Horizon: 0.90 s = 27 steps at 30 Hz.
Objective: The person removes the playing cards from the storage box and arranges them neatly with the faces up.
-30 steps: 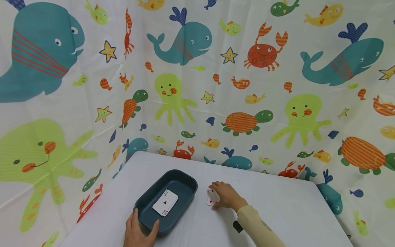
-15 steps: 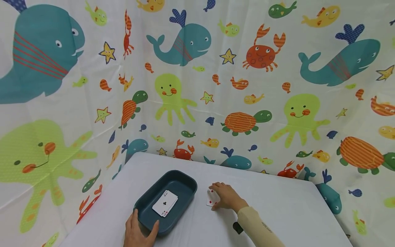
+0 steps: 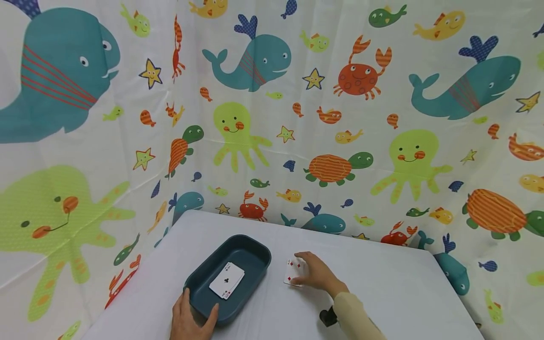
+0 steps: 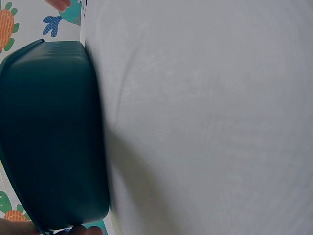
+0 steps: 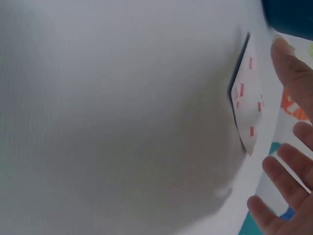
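A dark teal tray (image 3: 260, 276) stands at the left of the white table, with playing cards (image 3: 226, 280) inside; the top one shows a black club. My left hand (image 3: 190, 318) holds the tray's near left corner, fingers along its outer side and thumb at the near rim; in the left wrist view fingertips (image 4: 88, 230) touch the tray's side. To the tray's right lies a playing card (image 3: 292, 272) with red diamonds, slightly bent in the right wrist view. Above its right edge is my right hand (image 3: 318, 274), fingers apart and apart from the card (image 5: 252, 100) in that wrist view.
The white tablecloth (image 3: 395, 288) spreads to the right. Behind and to the left hangs a curtain (image 3: 276, 156) printed with sea animals. A small black device (image 3: 328, 316) sits under my right wrist.
My right hand has let go of the diamond card and drawn a little to the right, uncovering more of it. The left hand and the tray stay in place.
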### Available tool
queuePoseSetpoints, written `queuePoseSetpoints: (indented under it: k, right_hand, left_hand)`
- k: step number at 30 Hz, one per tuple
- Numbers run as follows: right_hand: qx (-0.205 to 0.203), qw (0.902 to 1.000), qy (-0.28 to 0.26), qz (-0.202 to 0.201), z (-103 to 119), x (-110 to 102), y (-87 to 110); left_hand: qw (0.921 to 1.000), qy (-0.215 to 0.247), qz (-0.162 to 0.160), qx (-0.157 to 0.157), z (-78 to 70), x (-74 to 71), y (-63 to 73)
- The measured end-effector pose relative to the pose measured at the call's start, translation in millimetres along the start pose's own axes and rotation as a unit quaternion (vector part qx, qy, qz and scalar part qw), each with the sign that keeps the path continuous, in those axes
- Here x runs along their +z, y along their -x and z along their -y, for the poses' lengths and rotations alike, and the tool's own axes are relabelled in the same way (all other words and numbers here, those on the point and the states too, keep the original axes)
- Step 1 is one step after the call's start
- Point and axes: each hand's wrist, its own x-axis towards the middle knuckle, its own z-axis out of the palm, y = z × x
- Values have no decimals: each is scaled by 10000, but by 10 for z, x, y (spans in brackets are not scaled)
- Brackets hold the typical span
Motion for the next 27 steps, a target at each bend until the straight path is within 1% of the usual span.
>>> queuePoseSetpoints:
  k: [3, 5, 11, 15, 18, 22, 27]
  right_hand:
    - [75, 9981, -571, -234, 9, 8, 44]
    - [96, 9956, -851, -387, 19, 20, 67]
    - [187, 9863, -1439, -786, 75, 60, 126]
    - [223, 9797, -1773, -909, 169, 70, 163]
    - [103, 9758, -1971, -947, 250, 78, 192]
    - [-153, 9692, -2234, -1024, 332, 104, 225]
    - [-508, 9573, -2610, -1139, 421, 153, 230]
  left_hand:
    - [10000, -9, 5, -8, 2, 4, 4]
    - [10000, -12, -15, 12, 4, 5, 8]
    - [9998, 28, -194, 61, 10, 14, 22]
    - [9999, 21, -111, -26, 6, 26, 25]
    - [10000, -20, -16, -68, 3, 28, 25]
    - [10000, -17, 15, -65, 2, 22, 26]
    - [10000, 7, 44, -60, 1, 0, 25]
